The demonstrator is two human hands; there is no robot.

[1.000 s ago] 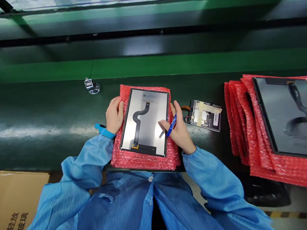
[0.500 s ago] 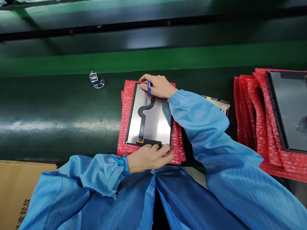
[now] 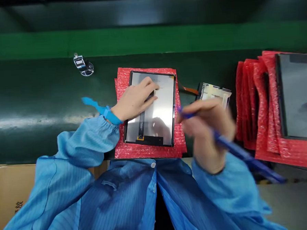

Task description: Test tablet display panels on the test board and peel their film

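Note:
A display panel (image 3: 165,93), silvery with a black frame, lies back side up on red bubble-wrap sheets (image 3: 182,141). My left hand (image 3: 136,98) reaches over it from the left. Its thumb and fingers are closed about the upper end of the black flex cable (image 3: 141,124), which the hand partly hides. Blurred by motion, my right hand (image 3: 208,129) is in the air just right of the panel. A blue pen (image 3: 237,151) is gripped in it, with its tip pointing left toward the panel's edge.
Right of the panel lies a small pale board (image 3: 214,90) with an orange ribbon (image 3: 190,90). Farther right, another panel (image 3: 299,100) rests on stacked red bubble wrap (image 3: 262,123). A shiny metal tally counter (image 3: 83,65) is on the green table (image 3: 39,90); a cardboard box (image 3: 10,191) is lower left.
My left hand has moved up from the panel's lower edge to the cable's upper end. My right hand has swung from the panel's top down to the right with the pen. The view has shifted.

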